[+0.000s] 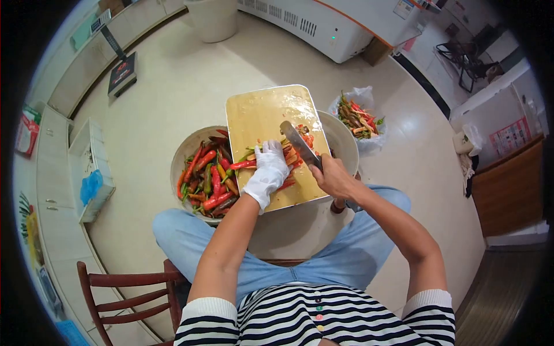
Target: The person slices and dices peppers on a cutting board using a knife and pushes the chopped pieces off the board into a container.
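My left hand (270,167), in a white glove, presses down on a bunch of chili peppers (243,165) lying on the yellow cutting board (254,118). My bare right hand (333,176) grips the dark handle of a kitchen knife (298,142). Its blade slants across the board just right of the gloved fingers, beside chopped red pieces (306,137). The board rests over two wide basins. Whole red, green and dark peppers (210,173) fill the left basin (176,164); the board largely covers the right basin (345,138).
A plastic bag (362,93) of peppers sits on the floor beyond the right basin. A wooden chair (130,281) stands at lower left, a floor scale (122,75) at upper left. Toward the back are a pale bucket (212,20) and a white freezer (306,26).
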`<state>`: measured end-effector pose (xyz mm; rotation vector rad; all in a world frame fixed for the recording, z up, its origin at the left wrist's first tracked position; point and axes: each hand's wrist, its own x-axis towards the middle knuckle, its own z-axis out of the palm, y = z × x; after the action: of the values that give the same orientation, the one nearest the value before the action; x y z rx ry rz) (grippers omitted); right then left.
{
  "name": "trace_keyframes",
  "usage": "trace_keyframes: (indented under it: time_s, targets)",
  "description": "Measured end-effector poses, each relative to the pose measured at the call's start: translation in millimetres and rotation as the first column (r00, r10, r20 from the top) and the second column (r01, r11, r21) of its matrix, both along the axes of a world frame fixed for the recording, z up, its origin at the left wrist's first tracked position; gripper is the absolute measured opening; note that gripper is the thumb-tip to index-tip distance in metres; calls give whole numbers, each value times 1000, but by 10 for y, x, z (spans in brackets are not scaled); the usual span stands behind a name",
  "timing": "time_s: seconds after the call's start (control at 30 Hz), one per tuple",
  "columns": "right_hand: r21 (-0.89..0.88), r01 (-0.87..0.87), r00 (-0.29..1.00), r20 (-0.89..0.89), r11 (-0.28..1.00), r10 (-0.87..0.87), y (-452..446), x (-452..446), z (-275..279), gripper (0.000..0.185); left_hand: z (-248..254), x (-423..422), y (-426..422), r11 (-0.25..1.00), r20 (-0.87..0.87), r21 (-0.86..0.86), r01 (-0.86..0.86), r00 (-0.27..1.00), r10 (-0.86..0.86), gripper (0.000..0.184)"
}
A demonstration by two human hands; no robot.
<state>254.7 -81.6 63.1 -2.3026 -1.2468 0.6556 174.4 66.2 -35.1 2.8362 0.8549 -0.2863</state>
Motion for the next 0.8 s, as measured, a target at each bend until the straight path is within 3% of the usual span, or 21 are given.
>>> trace_keyframes:
  time_s: [0.23, 0.43, 0.53, 0.67, 0.8]
  targets:
    - [-166, -57, 998, -32, 984, 52, 67, 98, -84, 34, -133, 25, -14, 994, 82, 102, -25, 996, 17, 67]
    - [-171, -11, 996, -84, 985, -3, 250, 180, -423, 37, -165, 32, -4, 992, 96, 127, -12, 995, 0, 68]
    - [-36, -29, 999, 28, 999, 30, 192, 137, -596, 36, -146, 2, -4, 990, 91, 138, -1, 996, -12, 69]
    - [57, 75, 997, -1, 996, -75, 22, 120, -684, 36, -213, -23, -54, 987, 170, 162, -11, 985, -17, 64]
    - [62, 56, 998, 14, 996, -57, -14, 17, -252, 35, -240, 28, -67, 988, 79, 148, -44, 996, 32, 57]
